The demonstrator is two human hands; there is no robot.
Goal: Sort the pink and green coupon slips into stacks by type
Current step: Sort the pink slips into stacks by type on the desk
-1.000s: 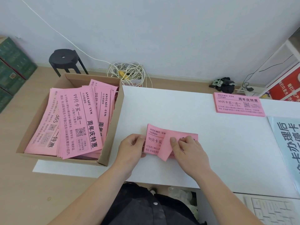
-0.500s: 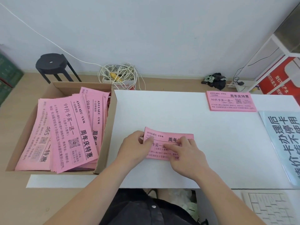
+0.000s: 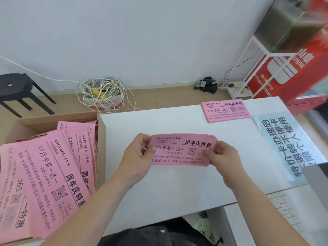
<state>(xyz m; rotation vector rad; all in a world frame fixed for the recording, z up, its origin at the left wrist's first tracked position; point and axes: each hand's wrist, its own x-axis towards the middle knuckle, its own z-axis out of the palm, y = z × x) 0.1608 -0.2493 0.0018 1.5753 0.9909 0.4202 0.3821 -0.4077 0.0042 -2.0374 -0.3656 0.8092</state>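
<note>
— Pink is all I see from the head camera. What are the hands doing?

— The left hand (image 3: 140, 157) pinches the left end of a small bundle of pink slips (image 3: 182, 151). The right hand (image 3: 224, 158) pinches the right end. So the hands are apart, one at each end. The bundle is over the middle of the white worktop (image 3: 168, 192), in front of the person. I cannot tell if it touches the top.

— Is any sorting done?

— A bit, I think. One neat stack (image 3: 226, 110) of pink slips lies at the far right of the worktop. The bundle looks like the same kind, so I guess it goes there.

— And what is left?

— A lot! The cardboard box (image 3: 101, 139) to the left of the worktop holds big heaps of loose slips (image 3: 44, 174), all pink. Some say "99" and at least one says "365", so there may be more than one kind.

— Any green ones?

— I see none. Maybe they hide deeper in the box. I think the job has only just begun.
</note>
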